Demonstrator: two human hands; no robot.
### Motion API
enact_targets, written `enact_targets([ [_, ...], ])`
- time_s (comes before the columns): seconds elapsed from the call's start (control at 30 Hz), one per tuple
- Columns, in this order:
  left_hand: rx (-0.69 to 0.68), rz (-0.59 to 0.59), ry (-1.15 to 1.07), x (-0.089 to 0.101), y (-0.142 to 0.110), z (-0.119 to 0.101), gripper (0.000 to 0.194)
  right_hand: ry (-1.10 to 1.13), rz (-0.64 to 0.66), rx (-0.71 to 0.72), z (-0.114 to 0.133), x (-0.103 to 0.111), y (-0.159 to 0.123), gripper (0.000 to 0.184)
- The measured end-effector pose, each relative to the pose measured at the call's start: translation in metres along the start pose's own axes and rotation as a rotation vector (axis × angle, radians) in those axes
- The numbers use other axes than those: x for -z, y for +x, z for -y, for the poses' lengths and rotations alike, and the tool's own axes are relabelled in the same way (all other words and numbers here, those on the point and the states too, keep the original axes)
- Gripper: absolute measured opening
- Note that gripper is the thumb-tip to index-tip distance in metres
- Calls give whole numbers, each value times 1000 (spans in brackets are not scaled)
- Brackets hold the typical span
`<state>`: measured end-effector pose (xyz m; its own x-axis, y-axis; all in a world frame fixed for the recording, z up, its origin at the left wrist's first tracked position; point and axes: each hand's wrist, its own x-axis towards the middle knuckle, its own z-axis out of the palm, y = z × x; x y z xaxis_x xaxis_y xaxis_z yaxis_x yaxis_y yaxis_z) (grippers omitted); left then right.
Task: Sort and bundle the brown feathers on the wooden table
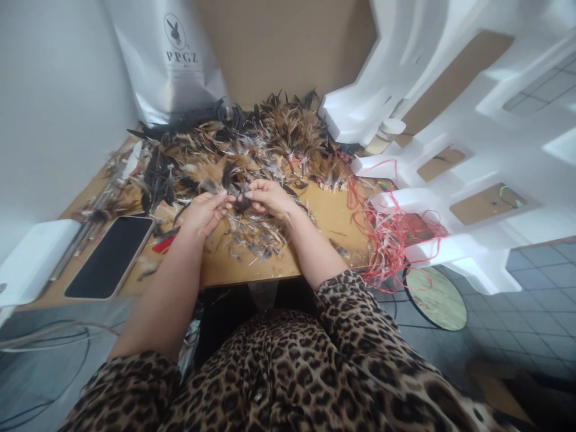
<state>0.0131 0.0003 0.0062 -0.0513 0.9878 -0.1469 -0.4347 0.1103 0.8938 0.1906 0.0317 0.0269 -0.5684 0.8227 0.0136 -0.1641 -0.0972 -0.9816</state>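
My left hand (209,210) and my right hand (270,200) meet over the front of the table, both with fingers pinched. Between them is a small dark feather bunch (243,203), its quill end toward my left fingertips. Exactly how each fingertip grips it is too small to make out. Right behind my hands lies a large heap of brown and black feathers (288,129). Loose feather scraps (256,237) are scattered on the tabletop just below my hands. A red piece (164,243) shows beside my left wrist.
A phone (110,258) and a white box (38,258) lie at the left of the wooden table (234,273). Tangled red string (391,246) hangs over the right edge, against white foam packing (477,174). A silver bag (173,78) stands behind. A round stool (436,297) is lower right.
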Motion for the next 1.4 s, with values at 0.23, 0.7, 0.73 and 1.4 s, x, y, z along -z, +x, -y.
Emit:
enact_targets([
  [0.23,-73,-11,68,1,0,2,19,-240,-98,104,-2,4,4,22],
  [0.7,-167,67,526,-1,-1,10,21,-1143,-99,285,1,3,-1,16],
  [0.73,-160,88,550,0,-1,11,22,-1147,-99,281,1,4,0,16],
  [1.4,-95,154,512,-1,-4,9,21,-784,-49,249,1,10,2,19],
])
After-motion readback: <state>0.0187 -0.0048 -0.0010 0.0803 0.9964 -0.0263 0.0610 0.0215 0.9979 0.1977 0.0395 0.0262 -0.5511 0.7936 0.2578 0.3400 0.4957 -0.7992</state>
